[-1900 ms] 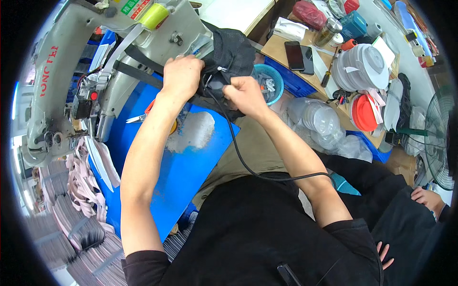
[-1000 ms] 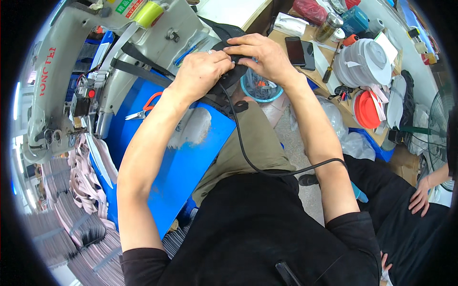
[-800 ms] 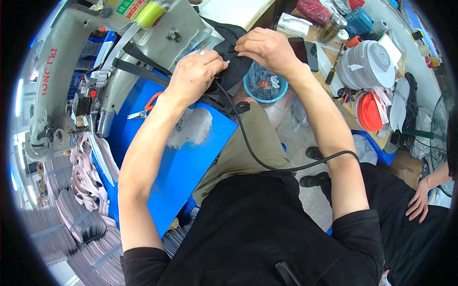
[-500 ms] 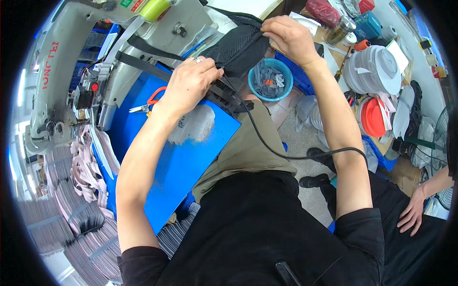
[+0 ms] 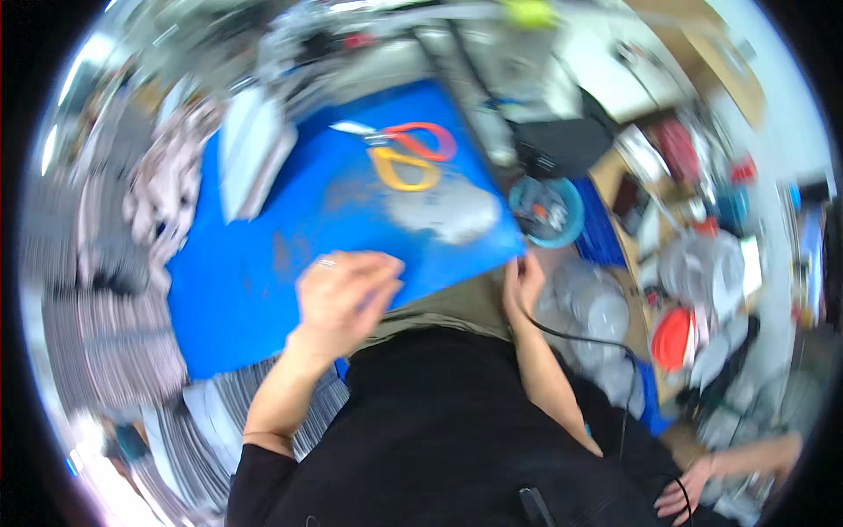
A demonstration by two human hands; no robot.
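My left hand [image 5: 345, 297] hovers over the near part of the blue tabletop [image 5: 246, 307], its fingers loosely bent and apart, with nothing visible in them. By the tabletop's right corner is my right hand [image 5: 525, 283]; its fingers are blurred, and whether they hold anything is hidden. A black cable [image 5: 584, 340] runs from beside that wrist to the right. Scissors [image 5: 391, 145] with one orange and one yellow handle lie on the tabletop, beyond both hands. The black mesh bag [image 5: 566, 140] rests at the far right of the table, apart from my hands.
Stacks of striped strips [image 5: 114, 329] stand at the left. A blue basket [image 5: 562, 211] of scraps sits beyond my right hand. White reels [image 5: 702, 268] and a red disc [image 5: 673, 340] crowd the right side. Another person's hand [image 5: 685, 492] rests at lower right.
Both hands have left the black mesh bag and come back toward my body. The bag now lies at the far right. The view has swung left, uncovering the scissors and more blue tabletop.
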